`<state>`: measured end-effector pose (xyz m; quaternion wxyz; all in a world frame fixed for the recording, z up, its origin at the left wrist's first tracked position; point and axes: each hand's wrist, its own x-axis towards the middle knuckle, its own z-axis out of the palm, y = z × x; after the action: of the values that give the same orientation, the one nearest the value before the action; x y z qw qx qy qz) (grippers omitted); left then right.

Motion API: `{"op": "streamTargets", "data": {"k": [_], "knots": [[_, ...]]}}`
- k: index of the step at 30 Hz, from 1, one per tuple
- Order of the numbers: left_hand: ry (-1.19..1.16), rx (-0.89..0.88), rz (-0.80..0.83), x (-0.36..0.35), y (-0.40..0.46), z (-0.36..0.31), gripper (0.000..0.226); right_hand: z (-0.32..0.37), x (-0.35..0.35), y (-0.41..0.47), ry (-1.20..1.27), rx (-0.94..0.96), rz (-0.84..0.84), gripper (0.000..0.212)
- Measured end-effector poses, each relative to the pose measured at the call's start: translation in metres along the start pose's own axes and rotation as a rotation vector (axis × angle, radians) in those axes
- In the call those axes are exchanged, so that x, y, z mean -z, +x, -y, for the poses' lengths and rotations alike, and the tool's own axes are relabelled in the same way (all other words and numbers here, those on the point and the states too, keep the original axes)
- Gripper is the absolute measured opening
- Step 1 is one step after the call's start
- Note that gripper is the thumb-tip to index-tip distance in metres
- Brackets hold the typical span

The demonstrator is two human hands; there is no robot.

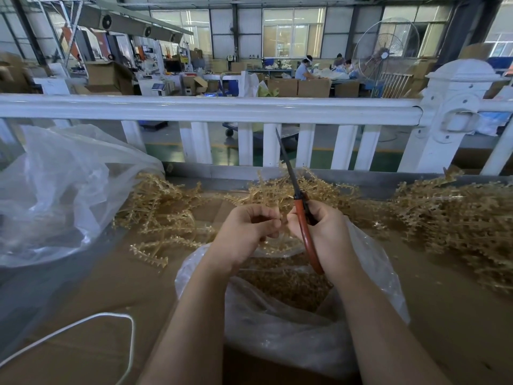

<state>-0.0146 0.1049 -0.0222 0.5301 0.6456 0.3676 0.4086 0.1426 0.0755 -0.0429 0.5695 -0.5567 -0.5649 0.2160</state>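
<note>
Fingers (pixel 270 224) of the left hand (pixel 244 232) pinch a small tan plastic piece (pixel 283 219) just above the open clear bag (pixel 299 337) of cut bits. The right hand (pixel 327 232) grips orange-handled scissors (pixel 299 200), blades together and pointing up. Tan sprue piles (pixel 163 207) lie around on the cardboard.

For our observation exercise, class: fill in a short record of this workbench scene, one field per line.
Left hand: pinches a small tan piece
Right hand: grips orange-handled scissors, blades pointing up
Below the hands: open clear bag holding small tan bits
Table: cardboard-covered, piles of tan toothed strips
Left side: large clear bag
Behind: white railing
</note>
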Motion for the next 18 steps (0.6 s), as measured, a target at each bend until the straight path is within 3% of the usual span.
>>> {"op": "streamTargets", "data": {"k": [3,7,10,18], "knots": [[-0.046,0.040,-0.069,-0.003,0.001,-0.001,0.020,0.001,0.001,0.000,0.007,-0.029,-0.008,0.015],[-0.365,0.152,-0.246,0.001,0.003,-0.003,0.024,0.005,0.003,-0.001,0.037,-0.051,-0.030,0.015],[-0.576,0.182,-0.270,0.008,0.003,-0.005,0.025,0.007,0.004,-0.002,0.068,-0.060,-0.037,0.015],[-0.534,0.164,-0.188,0.007,0.000,-0.008,0.025,0.010,0.003,-0.004,0.113,-0.080,-0.021,0.024]]}}
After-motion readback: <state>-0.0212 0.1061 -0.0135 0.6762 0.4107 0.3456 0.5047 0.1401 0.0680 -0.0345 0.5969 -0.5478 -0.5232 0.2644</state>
